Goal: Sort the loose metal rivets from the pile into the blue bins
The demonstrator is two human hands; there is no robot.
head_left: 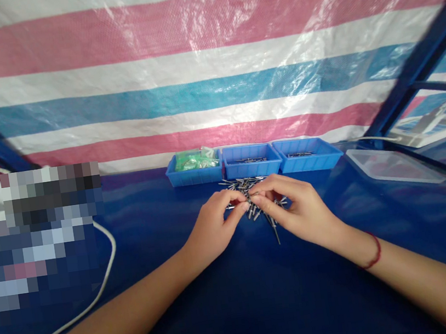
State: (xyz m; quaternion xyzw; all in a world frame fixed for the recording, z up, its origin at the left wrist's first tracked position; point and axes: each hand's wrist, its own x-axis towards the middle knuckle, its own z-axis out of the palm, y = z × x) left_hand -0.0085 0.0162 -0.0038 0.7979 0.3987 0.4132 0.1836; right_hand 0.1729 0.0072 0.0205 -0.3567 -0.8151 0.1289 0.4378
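A loose pile of small metal pins [252, 199] is spread on the dark blue table [241, 297], just in front of a row of three blue plastic bins. Both hands are brought together over this pile. The left hand [215, 229] is curled with thumb and forefinger pinched together, and the right hand [295, 209] is set opposite it in the same pinch, so that the fingertips of the two hands meet or nearly meet above the pins. Something small seems to be held between the pinched fingers, but what it is cannot be told at this size. A red string bracelet [374, 253] is worn on the right wrist.

Behind the pile, the left bin [195, 175] is filled with green-tinted plastic bags, while a few metal parts are seen in the middle bin [253, 167] and in the right bin [309, 160]. A clear plastic tray [389, 166] is placed to the right of the bins, well apart from the hands. A white cable [99, 292] is looped across the table on the left. A striped pink, white and blue tarpaulin [207, 53] is hung behind the table.
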